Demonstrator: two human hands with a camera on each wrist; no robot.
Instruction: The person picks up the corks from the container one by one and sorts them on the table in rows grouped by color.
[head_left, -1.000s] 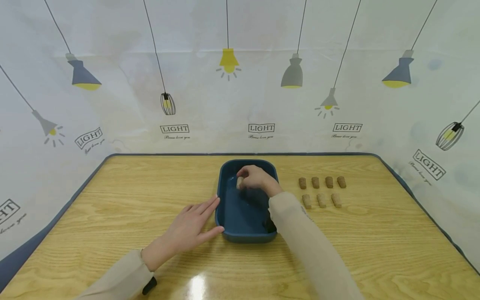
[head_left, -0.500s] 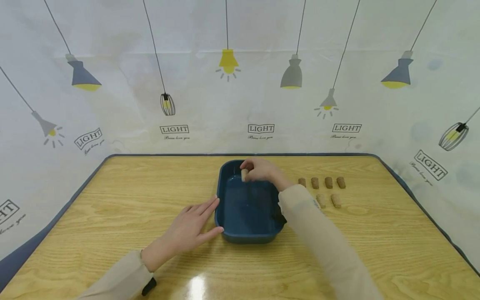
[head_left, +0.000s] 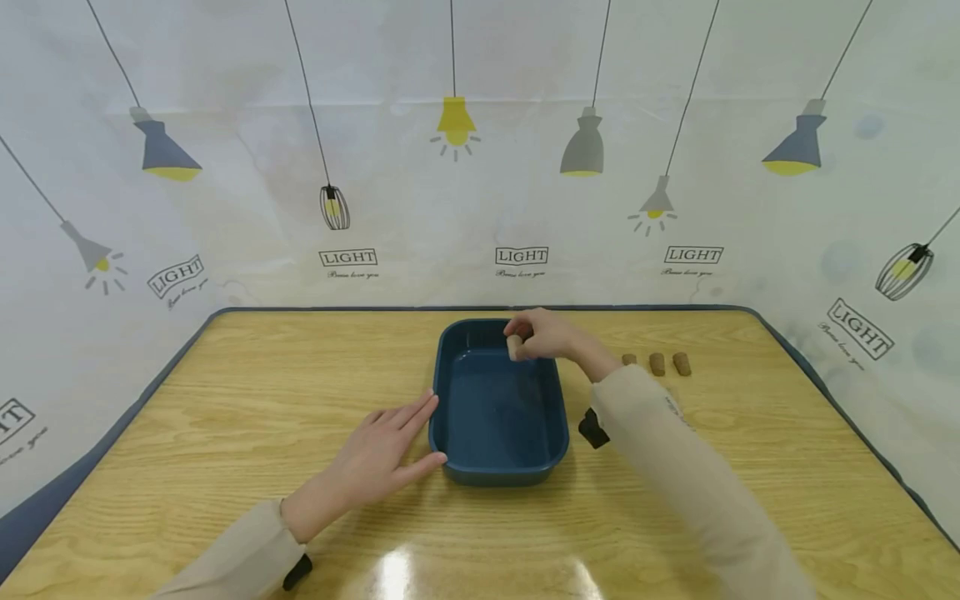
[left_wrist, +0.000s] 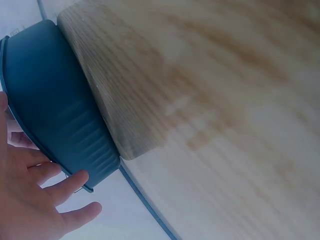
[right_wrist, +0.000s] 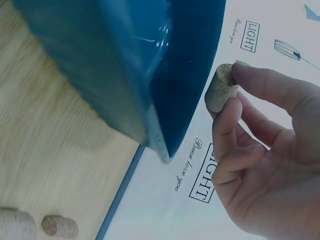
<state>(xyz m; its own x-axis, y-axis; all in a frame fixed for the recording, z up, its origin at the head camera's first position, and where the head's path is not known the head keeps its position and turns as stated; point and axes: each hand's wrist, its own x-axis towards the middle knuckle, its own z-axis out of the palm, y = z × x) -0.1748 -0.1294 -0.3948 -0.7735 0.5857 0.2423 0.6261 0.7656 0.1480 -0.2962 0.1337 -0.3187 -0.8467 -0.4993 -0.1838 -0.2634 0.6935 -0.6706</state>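
Observation:
My right hand (head_left: 551, 335) pinches a pale cork (head_left: 514, 347) above the far right corner of a deep blue rectangular dish (head_left: 502, 478). In the right wrist view the thumb and fingertips grip the cork (right_wrist: 221, 89) beside the dish's wall. My left hand (head_left: 378, 457) lies at the dish's left side with fingers extended, fingertips at the rim and thumb near the front left corner. The left wrist view shows those straight, spread fingers against the dish's outer wall (left_wrist: 60, 95). No cork shows inside the dish.
Right of the dish, brown corks (head_left: 657, 364) stand in a row on the wooden table (head_left: 262, 392). My right sleeve (head_left: 675, 458) hides part of that area. A printed backdrop (head_left: 405, 208) rises behind the table's far edge.
My right hand has moved right and a little back with the cork, from over the dish's middle to its far right corner. The left hand has stayed put.

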